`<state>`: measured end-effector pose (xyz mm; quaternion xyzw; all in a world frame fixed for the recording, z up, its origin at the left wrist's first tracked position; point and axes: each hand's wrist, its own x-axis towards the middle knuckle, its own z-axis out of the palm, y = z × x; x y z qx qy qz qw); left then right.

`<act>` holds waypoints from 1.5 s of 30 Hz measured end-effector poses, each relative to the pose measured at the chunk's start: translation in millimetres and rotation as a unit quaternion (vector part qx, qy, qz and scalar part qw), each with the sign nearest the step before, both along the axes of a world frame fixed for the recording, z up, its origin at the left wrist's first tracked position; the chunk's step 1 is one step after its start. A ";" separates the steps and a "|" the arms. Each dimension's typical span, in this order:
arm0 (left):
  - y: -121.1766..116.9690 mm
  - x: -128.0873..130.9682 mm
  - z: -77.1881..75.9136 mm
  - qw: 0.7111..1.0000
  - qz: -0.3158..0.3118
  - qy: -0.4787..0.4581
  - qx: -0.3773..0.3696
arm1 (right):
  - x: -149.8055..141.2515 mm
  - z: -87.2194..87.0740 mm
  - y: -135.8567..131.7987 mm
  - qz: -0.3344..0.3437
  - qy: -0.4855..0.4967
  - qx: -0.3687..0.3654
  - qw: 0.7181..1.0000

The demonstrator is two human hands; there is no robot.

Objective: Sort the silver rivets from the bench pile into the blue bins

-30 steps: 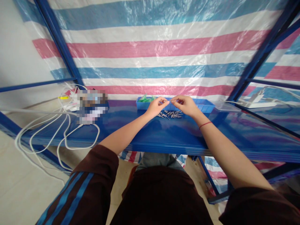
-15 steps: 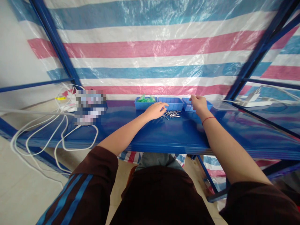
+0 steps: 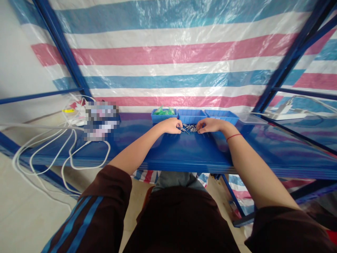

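Note:
A small heap of silver metal pieces, long and thin like blind rivets (image 3: 189,128), lies on the blue tabletop (image 3: 184,149). At the heap's left edge my left hand (image 3: 171,125) is closed, thumb and fingers pinched on a rivet whose shank sticks out. My right hand (image 3: 210,125) curls down over the right edge, its fingertips closed on a rivet; the fingers partly cover it. Just behind stand three blue bins: the left bin (image 3: 163,118) holds green pieces, and the middle bin (image 3: 191,115) and right bin (image 3: 223,116) are behind my hands.
White cables (image 3: 70,154) loop over the table's left end beside a blurred-out object (image 3: 101,121). A clear plastic lid or tray (image 3: 252,118) lies right of the bins, near a white power strip (image 3: 288,114). Blue frame posts (image 3: 59,45) and a striped sheet (image 3: 168,56) stand behind.
My right hand has come down from above the right bin to the right edge of the heap. The left hand has lowered slightly and its fingers have closed at the heap's left edge.

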<state>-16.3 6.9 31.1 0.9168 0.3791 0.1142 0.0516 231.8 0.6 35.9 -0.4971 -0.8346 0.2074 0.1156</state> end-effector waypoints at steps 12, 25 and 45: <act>12.5 8.1 -14.3 0.996 -0.047 -0.046 0.068 | -16.3 -3.3 -2.9 -0.051 -0.059 0.070 0.994; -4.2 26.4 -8.6 0.908 -0.033 -0.417 0.012 | -48.4 -7.4 -10.4 0.010 0.245 0.100 0.964; -13.1 34.6 -8.1 0.856 -0.009 -0.455 -0.244 | -54.4 3.8 -18.9 -0.055 0.420 0.155 0.893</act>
